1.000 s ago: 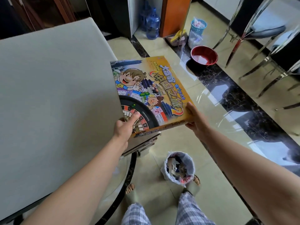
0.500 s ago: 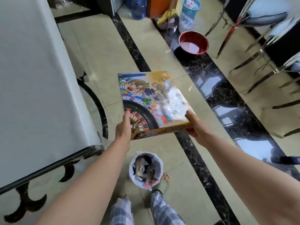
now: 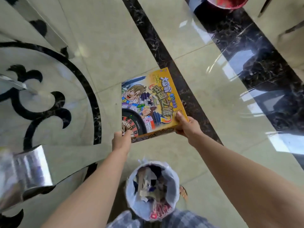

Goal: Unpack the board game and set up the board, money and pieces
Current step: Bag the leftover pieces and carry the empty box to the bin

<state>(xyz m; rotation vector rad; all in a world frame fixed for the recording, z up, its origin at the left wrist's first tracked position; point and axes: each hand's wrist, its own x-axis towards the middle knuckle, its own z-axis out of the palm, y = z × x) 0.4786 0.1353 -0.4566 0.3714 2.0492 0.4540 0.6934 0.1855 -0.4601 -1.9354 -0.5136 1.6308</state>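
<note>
A flat orange board game box (image 3: 150,104) with a cartoon boy and a roulette wheel on its lid is held low over the tiled floor. My left hand (image 3: 120,140) grips its near left corner, thumb on the lid. Its near right corner sits in my right hand (image 3: 186,127), which has its thumb on top. The box is closed; the board, money and pieces are not visible.
A bin lined with a white bag (image 3: 152,190) and full of scraps stands on the floor just below the box, by my feet. A red basin (image 3: 225,2) is at the top right. A shiny metal leg (image 3: 24,171) is at the left.
I have carried the box away from the table and lowered it toward the floor. The view has tilted down, so the table top is out of sight.
</note>
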